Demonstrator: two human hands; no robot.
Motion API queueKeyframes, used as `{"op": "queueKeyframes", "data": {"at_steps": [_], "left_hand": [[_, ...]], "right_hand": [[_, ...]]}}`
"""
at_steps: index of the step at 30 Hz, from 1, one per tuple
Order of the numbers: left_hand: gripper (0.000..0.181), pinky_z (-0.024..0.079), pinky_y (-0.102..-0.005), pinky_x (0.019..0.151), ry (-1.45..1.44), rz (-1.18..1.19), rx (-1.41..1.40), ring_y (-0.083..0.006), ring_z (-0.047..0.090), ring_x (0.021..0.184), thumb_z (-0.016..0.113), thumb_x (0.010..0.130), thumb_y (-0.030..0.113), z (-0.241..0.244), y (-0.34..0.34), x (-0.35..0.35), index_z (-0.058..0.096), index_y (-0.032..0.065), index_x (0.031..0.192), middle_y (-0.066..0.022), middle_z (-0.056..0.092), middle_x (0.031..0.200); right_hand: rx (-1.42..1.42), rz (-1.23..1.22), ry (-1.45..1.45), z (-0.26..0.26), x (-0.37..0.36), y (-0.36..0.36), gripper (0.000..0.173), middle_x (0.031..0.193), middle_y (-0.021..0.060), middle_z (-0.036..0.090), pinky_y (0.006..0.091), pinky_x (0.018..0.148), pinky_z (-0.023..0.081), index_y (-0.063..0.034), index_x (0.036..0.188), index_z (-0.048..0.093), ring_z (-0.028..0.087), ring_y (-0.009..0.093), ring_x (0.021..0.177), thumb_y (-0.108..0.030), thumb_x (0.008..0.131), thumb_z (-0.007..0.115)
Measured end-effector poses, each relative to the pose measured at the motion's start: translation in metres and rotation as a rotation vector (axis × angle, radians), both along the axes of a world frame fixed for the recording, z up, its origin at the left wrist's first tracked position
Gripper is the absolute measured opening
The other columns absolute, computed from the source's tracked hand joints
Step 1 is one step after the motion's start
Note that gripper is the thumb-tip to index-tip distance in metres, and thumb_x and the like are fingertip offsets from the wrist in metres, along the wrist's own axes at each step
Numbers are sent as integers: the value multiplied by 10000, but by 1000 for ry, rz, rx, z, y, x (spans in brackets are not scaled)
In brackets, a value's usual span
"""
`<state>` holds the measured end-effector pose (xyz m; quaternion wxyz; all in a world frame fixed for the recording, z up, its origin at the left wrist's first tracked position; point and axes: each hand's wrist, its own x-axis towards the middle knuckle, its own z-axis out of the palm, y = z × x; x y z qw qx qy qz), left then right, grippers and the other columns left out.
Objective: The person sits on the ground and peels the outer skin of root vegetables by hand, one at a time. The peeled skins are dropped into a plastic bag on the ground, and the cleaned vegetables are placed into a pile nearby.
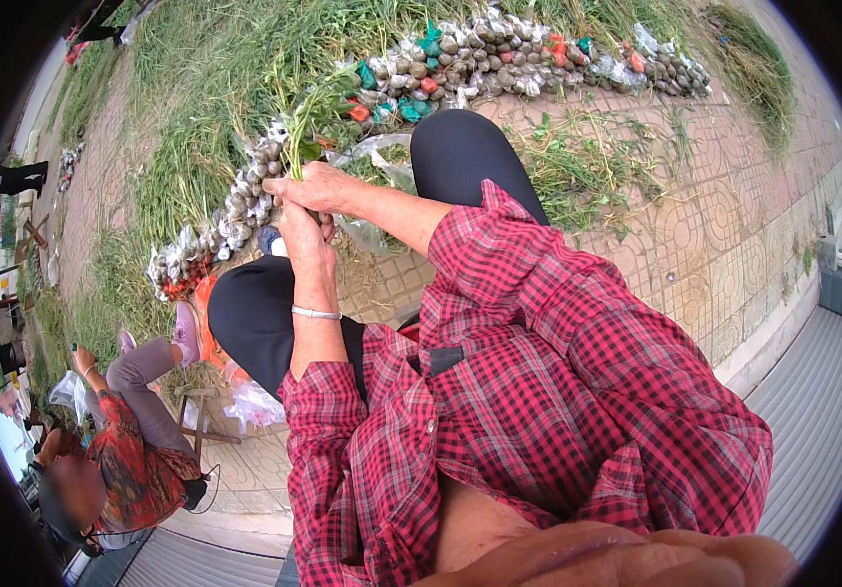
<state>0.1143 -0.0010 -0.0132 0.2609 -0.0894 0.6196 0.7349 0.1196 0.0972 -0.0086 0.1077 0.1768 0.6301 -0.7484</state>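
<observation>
My right hand (pixel 318 187) is closed around the pale green stems of a leafy plant (pixel 305 143), its leaves pointing away from me. Right below, my left hand (pixel 305 231) curls its fingers around the plant's lower end, which is mostly hidden; a small dark part shows at the fingertips. Just beyond both hands runs a row of root balls (pixel 245 192) wrapped in plastic bags. Clear plastic sheeting (pixel 373 150) lies between my knees, beside some cut greenery.
More bagged root balls (pixel 494 55), some in red or green plastic, curve along the far side. Long grass (pixel 193 95) lies behind them. Loose greens (pixel 582 169) are strewn on the paving (pixel 714 249) at right. Another person (pixel 138 440) sits at left near plastic bags (pixel 256 403).
</observation>
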Motion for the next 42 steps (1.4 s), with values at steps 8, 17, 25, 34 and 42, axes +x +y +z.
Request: {"op": "queueKeyframes", "data": {"at_steps": [8, 17, 25, 34, 42], "left_hand": [[482, 240, -235, 338, 18, 12, -93, -72, 339, 368, 361, 942, 521, -9, -4, -2, 492, 97, 755, 23, 402, 513], [404, 265, -233, 337, 12, 87, -139, -88, 391, 384, 433, 930, 439, -13, 0, 6, 524, 78, 773, 27, 438, 529], [371, 307, -259, 352, 10, 27, -153, -116, 417, 391, 454, 930, 398, -8, 4, 4, 529, 62, 793, -6, 456, 540], [433, 193, -247, 313, -106, -12, -109, -75, 305, 331, 402, 948, 425, -10, 0, 5, 457, 108, 659, 35, 373, 473], [434, 313, -281, 400, 12, 15, -150, -112, 449, 476, 403, 945, 399, -26, 5, 9, 545, 28, 772, -22, 515, 615]], "right_hand": [[61, -51, 95, -9, -3, -9, 516, 889, 172, 665, 340, 827, 468, -86, 855, 721, 623, 251, 847, -563, 794, 536], [101, -70, -32, -13, -2, -11, 579, 874, 195, 654, 366, 690, 504, -5, 880, 691, 631, 256, 739, -563, 772, 578], [-62, -96, -145, -30, -9, -12, 604, 661, 185, 616, 382, 396, 437, 43, 754, 652, 546, 238, 449, -560, 761, 612], [-212, -124, -157, -23, -1, -17, 527, 785, 116, 638, 341, 611, 478, -12, 894, 665, 593, 193, 695, -524, 851, 547], [-249, -270, -211, -23, 8, -22, 521, 828, 114, 643, 333, 683, 468, -14, 874, 656, 595, 192, 766, -519, 858, 530]]}}
